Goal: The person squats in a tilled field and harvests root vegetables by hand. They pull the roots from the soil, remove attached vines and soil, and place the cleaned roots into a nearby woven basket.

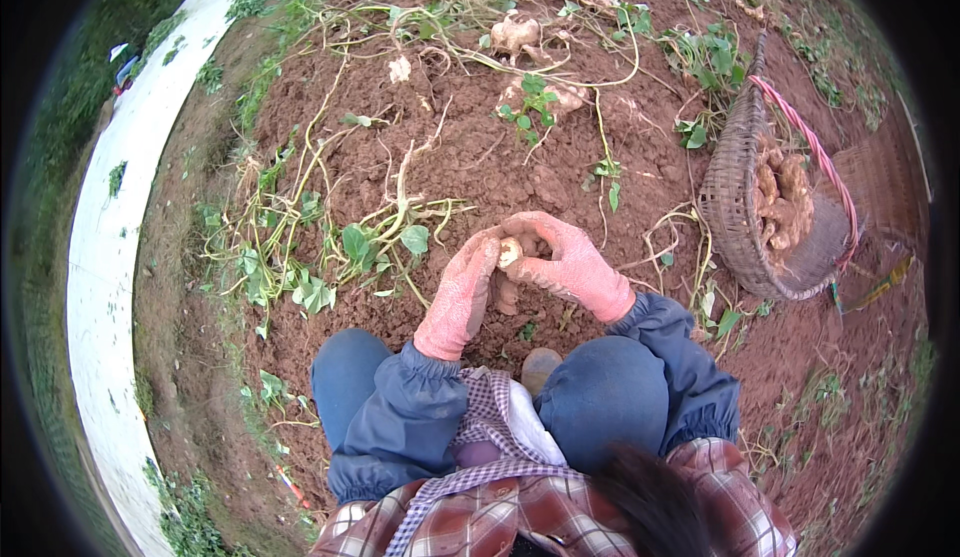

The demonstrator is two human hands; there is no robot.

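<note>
My left hand (459, 298) and my right hand (577, 268), both in soil-stained pink gloves, meet in front of my knees. Between them they hold a tuber (510, 251) whose pale, bare end faces up. The gloves cover most of it. Below the pale end, a brownish lump (508, 296) shows between my wrists, and I cannot tell whether it belongs to the same tuber. Loose reddish soil (525, 182) lies under and beyond my hands. Just left of them is a clump of vine stems with green leaves (356, 242).
At right stands a wicker basket (724, 182) with a pink-wrapped handle (814, 140), holding several tubers (784, 197). Another woven basket (877, 182) is behind it. More tubers (516, 33) lie ahead among trailing vines. A pale path (105, 257) runs along the left, with a distant person (125, 73) beside it.
</note>
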